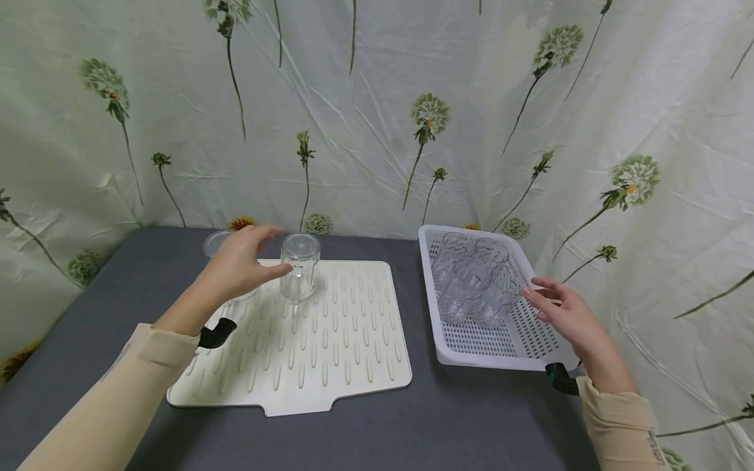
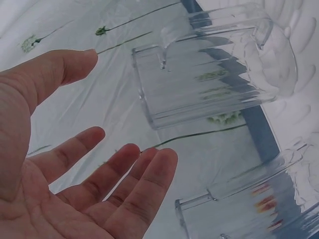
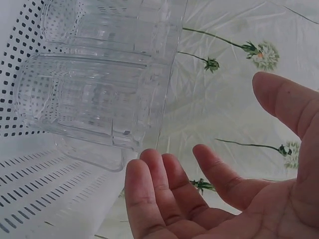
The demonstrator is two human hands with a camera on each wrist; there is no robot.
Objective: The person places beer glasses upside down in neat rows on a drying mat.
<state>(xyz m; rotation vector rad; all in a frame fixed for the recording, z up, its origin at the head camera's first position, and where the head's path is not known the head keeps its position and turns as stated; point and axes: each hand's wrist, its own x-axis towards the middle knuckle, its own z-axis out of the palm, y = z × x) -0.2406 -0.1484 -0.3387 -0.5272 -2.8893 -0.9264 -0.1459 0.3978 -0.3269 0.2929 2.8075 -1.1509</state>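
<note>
Four mugs [image 1: 468,296] sit in one basket [image 1: 489,360]; two on one mat [image 1: 336,347].

We record one board [image 1: 353,387], white, patterned with oblong ridges; on it, colourless mugs [image 1: 301,252]; right of it, a white basket [image 1: 489,359] patterned with slots; beneath it, a dark grey table [image 1: 465,425]; behind it, a pale sheet [image 1: 359,170] printed with green dandelions [image 1: 430,112].

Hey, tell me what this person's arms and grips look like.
The left sleeve and right sleeve are beige with creased cuffs, the right bearing small dark markings. Curved black pieces show beside both cuffs. The left grip and right grip are bare.
</note>
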